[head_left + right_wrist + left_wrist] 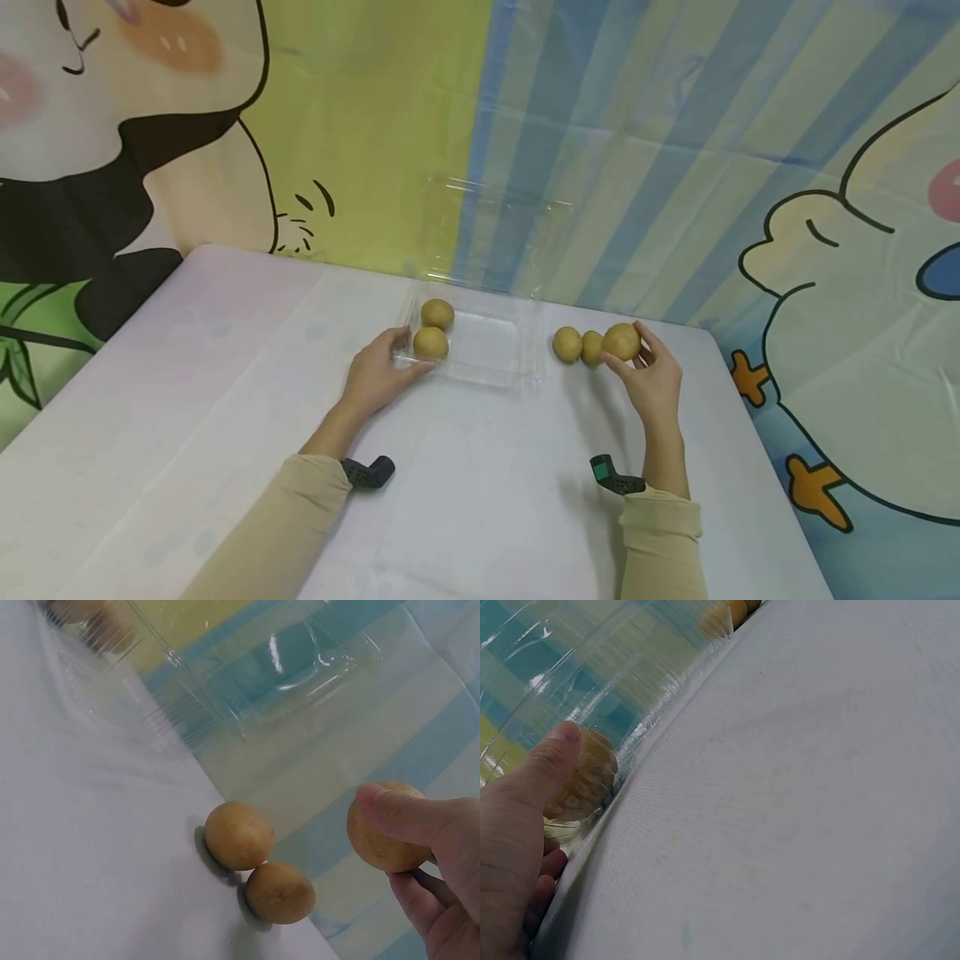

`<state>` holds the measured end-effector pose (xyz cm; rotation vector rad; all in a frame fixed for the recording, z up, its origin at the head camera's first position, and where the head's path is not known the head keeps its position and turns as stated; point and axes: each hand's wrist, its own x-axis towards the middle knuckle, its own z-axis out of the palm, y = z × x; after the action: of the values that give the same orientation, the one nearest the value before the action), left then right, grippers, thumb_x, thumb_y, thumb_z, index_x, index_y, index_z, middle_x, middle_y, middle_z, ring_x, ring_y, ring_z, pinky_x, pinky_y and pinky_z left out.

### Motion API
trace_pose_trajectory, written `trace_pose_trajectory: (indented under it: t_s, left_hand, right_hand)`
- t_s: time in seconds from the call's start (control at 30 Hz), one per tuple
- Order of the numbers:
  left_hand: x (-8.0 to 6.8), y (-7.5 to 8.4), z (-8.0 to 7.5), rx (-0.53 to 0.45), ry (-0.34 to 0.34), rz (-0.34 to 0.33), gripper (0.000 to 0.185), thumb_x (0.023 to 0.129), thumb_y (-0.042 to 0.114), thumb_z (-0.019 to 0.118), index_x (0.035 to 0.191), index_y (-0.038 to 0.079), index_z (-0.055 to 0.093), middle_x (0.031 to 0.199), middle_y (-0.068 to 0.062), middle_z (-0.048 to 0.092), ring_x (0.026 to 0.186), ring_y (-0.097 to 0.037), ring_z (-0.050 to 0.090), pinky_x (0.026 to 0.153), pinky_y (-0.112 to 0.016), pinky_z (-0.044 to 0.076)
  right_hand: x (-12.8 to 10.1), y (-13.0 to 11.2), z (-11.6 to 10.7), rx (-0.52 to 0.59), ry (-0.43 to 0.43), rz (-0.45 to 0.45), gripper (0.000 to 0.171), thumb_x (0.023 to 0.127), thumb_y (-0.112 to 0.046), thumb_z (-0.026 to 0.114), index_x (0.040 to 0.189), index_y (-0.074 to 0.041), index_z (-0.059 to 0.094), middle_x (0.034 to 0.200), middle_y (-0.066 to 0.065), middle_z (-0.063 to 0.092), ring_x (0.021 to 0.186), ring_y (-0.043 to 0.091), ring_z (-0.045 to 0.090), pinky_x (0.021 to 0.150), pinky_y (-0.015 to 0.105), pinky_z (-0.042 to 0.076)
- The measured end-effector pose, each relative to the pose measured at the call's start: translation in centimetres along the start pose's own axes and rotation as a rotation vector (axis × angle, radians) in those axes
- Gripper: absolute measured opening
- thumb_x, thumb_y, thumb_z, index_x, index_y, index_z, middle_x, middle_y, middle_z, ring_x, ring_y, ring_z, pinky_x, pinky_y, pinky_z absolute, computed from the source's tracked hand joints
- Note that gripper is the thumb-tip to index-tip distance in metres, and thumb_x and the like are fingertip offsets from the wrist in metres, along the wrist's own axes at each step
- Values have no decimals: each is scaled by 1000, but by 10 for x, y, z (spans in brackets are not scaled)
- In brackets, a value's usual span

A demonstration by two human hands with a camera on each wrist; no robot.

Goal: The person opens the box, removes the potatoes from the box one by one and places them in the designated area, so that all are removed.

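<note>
— Two potatoes [580,345] lie on the worktop [225,400]; where is the third?
— Held in the right hand [652,375]: potato [622,341], right of the clear tray [487,354]. The left hand [378,375] grips the tray's near-left edge.

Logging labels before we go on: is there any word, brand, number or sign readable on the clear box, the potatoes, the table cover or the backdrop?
None can be read.
Clear plastic box: no label shows.
Potato in the right hand and the other potatoes: bare skins.
Backdrop: cartoon drawings and stripes only, no letters.
Wrist devices: a small green patch, too small to read.
</note>
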<state>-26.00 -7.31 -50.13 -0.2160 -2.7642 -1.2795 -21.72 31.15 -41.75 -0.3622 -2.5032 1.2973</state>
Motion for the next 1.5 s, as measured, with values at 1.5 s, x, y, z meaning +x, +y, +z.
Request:
trace_pose_trajectory:
  t_s: [1.5]
  left_hand:
    - [0,0,1,-2,10,21,89,66,66,63,133,12,41,129,-7,53,119,-27,49,99,-44,40]
  right_hand:
    - [24,74,14,32,-1,121,75,79,-15,68,142,-20,28,148,2,25,133,23,32,106,33,35]
